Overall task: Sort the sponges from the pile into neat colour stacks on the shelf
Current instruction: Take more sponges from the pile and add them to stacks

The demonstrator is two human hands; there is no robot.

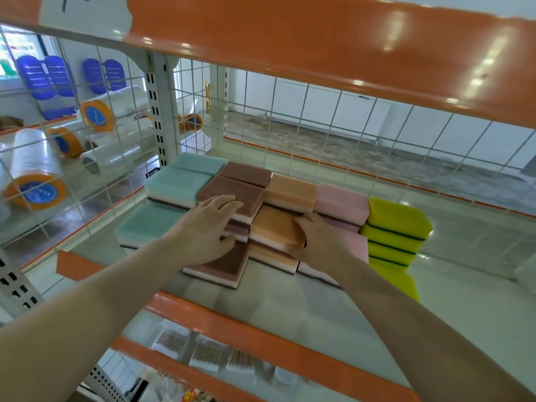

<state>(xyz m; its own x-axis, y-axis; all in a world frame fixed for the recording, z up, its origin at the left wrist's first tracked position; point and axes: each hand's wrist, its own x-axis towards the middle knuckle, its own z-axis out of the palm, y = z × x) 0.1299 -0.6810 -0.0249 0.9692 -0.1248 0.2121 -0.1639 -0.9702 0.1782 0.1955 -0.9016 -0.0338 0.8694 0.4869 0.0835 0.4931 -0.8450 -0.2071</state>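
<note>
Orange-edged shelf (304, 338), pale glossy deck, wire grid at back & left side. Same orange trim on the shelf above (319, 44).

Sponges sit mid-shelf in colour rows running near to far, side by side, touching: teal sponges (174, 184) at left, then brown sponges (232, 190), orange sponges (290, 190), pink sponges (342, 201), yellow-green sponges (397, 224) at right. Yellow-green ones stacked several high w/ dark scrub layers between. Others stepped, far stacks taller than near ones.

Left hand (208, 227) lies palm-down over the brown row, fingers straight & close together, tips resting on top of the tall brown stack, thumb down by the lower brown sponge.

Right hand (319, 239) is on the near orange stack at the orange/pink seam; fingers curl over that sponge's right edge. Can't tell how firm the hold is.

Left of the side grid: plastic-wrap rolls (37, 181) w/ orange-blue end labels, blue plastic items (46, 76) farther back. Lower shelf, near: packs of toothpicks (203, 352), blurry.
</note>
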